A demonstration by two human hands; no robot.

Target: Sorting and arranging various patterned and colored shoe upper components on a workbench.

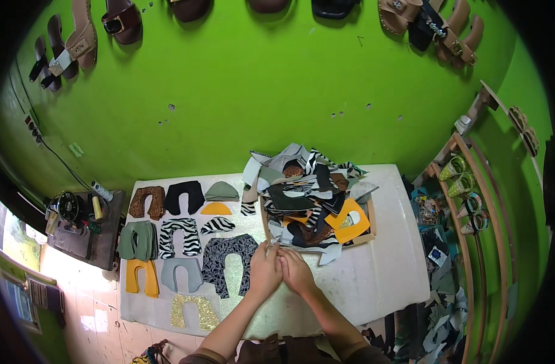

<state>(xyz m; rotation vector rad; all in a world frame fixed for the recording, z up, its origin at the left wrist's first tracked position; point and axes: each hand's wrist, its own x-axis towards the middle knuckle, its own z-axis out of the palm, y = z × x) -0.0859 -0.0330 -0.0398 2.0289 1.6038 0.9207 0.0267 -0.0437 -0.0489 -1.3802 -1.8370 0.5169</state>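
My left hand [266, 268] and my right hand [297, 272] meet over the table, just in front of a shallow box [373, 222] heaped with cut scraps. Both have their fingers curled in and pressed together; whatever they may hold is hidden between them. Grey scraps [330, 252] hang over the box's front edge close to my fingertips. Yellow pieces [352, 229] and zebra-striped scraps lie on the heap. Left of my hands is a dark patterned U-shaped stack [213, 255]. Beyond it lie a zebra-striped U-shaped piece [168, 233] and a grey one [173, 267].
More sorted pieces cover the table's left: brown spotted [139, 195], black [193, 189], green [129, 232], yellow [132, 269] and gold glitter [179, 305]. A sewing machine [68, 209] stands at left. A wooden rack [471, 242] with shoes and scrap piles [441, 303] flank the right side.
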